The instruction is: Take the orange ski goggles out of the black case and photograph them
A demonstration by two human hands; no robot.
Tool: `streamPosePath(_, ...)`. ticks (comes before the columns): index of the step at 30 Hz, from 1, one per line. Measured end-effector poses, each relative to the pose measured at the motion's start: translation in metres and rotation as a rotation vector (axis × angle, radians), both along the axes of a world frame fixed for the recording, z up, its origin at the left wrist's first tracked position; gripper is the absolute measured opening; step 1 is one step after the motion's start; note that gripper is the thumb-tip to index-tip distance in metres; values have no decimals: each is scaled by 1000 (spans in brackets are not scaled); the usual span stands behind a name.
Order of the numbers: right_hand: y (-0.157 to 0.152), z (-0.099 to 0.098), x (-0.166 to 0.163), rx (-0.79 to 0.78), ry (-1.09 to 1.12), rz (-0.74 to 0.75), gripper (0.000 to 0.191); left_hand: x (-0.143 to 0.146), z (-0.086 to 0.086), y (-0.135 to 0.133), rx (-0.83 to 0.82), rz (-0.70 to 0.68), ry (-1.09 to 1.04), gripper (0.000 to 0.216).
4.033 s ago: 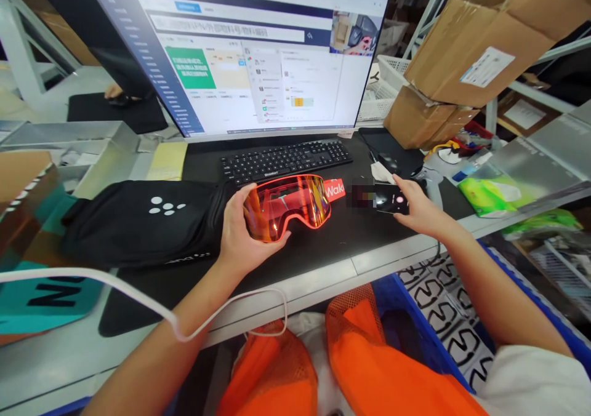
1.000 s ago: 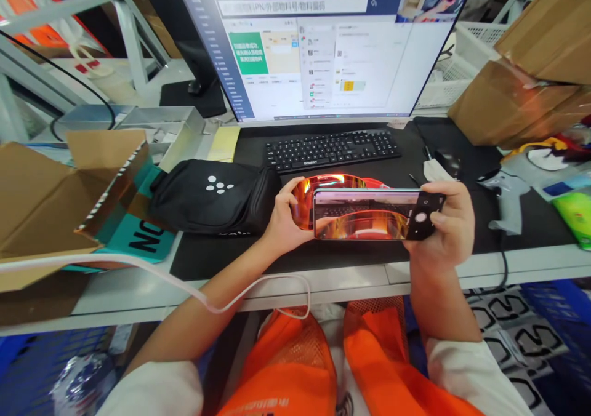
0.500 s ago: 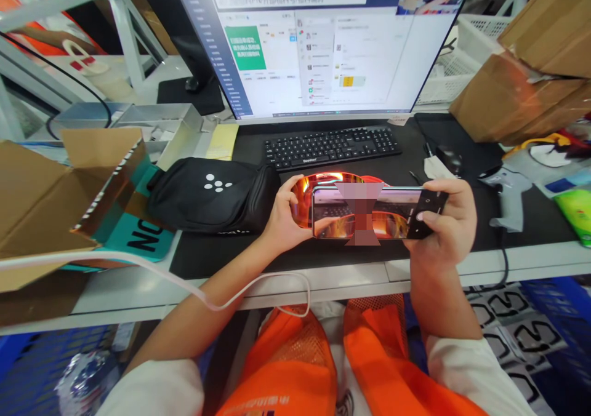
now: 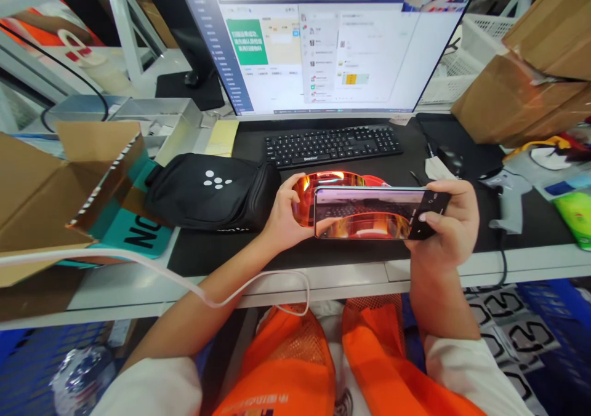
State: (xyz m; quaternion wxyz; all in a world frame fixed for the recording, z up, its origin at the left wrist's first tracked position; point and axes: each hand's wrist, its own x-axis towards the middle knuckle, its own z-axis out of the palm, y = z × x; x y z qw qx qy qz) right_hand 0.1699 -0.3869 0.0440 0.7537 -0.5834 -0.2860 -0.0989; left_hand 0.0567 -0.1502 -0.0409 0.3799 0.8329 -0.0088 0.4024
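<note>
My left hand point(image 4: 287, 218) grips the left side of a pair of goggles point(image 4: 305, 196) with a mirrored orange-red lens. My right hand point(image 4: 450, 222) holds a smartphone point(image 4: 364, 213) sideways in front of the goggles, its thumb on the screen near a round white button. On the phone's screen the camera picture shows the orange lens and part of the keyboard. Much of the goggles is hidden behind the phone. To the left of my left hand lies a black zipped case point(image 4: 212, 191) with white dots on it.
Behind the goggles are a keyboard point(image 4: 332, 146) and a lit monitor point(image 4: 323, 53). An opened cardboard box point(image 4: 106, 182) stands at left. On the right are a mouse point(image 4: 449, 159), a grey scanner point(image 4: 510, 197) and stacked brown boxes point(image 4: 521, 96). A white cable point(image 4: 152, 267) crosses my left forearm.
The goggles picture on the phone screen has shifted slightly, and the view has moved a little. Both hands keep their hold.
</note>
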Motion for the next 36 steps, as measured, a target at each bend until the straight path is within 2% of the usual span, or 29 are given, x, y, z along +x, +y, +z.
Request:
streamPosePath(8, -1, -6, 4, 0, -32, 15, 27, 0, 1, -1, -12, 12, -4, 73)
streamPosePath(16, 0, -2, 2, 35, 14, 18, 28, 1, 0, 2, 29, 5, -47, 71)
streamPosePath(22, 0, -5, 6, 114, 21, 44, 27, 1, 3, 2, 11, 22, 21, 79)
streamPosePath(26, 0, -3, 5, 101, 30, 31, 24, 0, -1, 3, -3, 33, 31, 89)
streamPosePath(36, 1, -4, 7, 124, 24, 42, 33, 1, 2, 1, -23, 13, 5, 79)
